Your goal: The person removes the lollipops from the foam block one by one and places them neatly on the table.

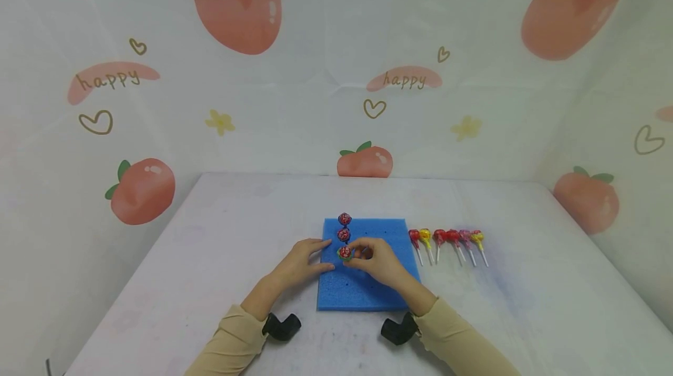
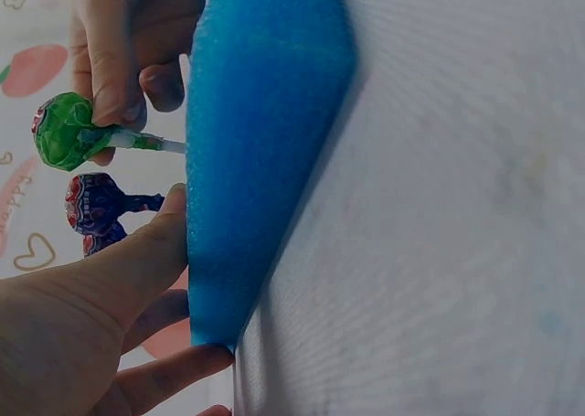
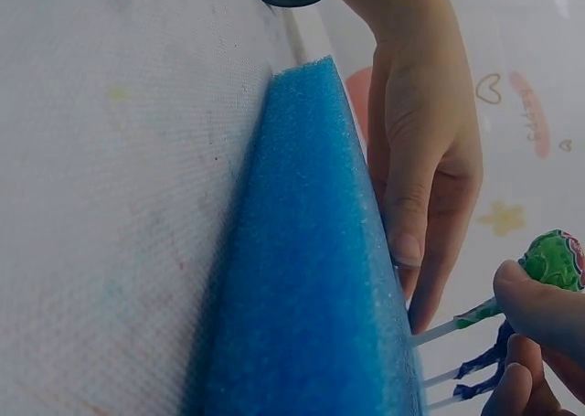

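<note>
A green-wrapped lollipop [image 2: 66,134] stands with its white stick in the blue foam block [image 1: 368,297]. My right hand [image 1: 382,264] pinches it just below the candy, between thumb and fingers. Behind it in the head view, two dark blue-wrapped lollipops [image 1: 344,235] stand upright in a row along the block's left side. My left hand [image 1: 295,264] rests against the block's left edge, thumb on the top face and fingers spread along the side. In the right wrist view, the green lollipop's stick [image 3: 434,334] meets the foam surface.
Right of the block, several lollipops with red, yellow and pink wrappers [image 1: 453,237] lie in a row on the white table [image 1: 526,306]. Small holes dot the foam's top. A fruit-printed cloth [image 1: 315,43] hangs behind the table. Each wrist wears a black device [image 1: 284,327].
</note>
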A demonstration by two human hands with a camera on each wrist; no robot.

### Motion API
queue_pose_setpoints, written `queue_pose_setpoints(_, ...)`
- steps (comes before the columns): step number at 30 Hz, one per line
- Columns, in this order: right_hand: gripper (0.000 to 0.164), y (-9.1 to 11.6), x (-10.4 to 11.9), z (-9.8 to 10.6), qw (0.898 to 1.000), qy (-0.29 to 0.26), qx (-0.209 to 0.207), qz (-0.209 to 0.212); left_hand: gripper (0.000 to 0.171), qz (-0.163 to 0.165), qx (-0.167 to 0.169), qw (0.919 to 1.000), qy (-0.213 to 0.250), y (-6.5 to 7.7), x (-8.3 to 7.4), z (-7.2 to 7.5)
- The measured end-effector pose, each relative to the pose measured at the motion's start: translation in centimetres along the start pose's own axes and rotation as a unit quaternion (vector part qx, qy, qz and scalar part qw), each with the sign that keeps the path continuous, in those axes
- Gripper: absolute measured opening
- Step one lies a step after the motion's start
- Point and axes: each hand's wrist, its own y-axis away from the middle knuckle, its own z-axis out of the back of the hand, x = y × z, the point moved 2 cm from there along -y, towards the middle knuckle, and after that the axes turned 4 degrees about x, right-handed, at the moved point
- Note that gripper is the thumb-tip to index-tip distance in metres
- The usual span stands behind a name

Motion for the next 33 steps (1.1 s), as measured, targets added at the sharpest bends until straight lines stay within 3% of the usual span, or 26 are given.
queue_pose_setpoints(19,0.023,-0.1,0.8,0.8,0.999,-0.01,-0.019,-0.026,0.058,-0.006,-0.01,0.9999,0.006,-0.1,0.2,-0.1)
queue_pose_setpoints(33,0.022,0.6,1.3,2.1,0.999,-0.007,-0.034,-0.014,0.059,0.005,-0.003,1.0,0.005,0.0,0.3,-0.1)
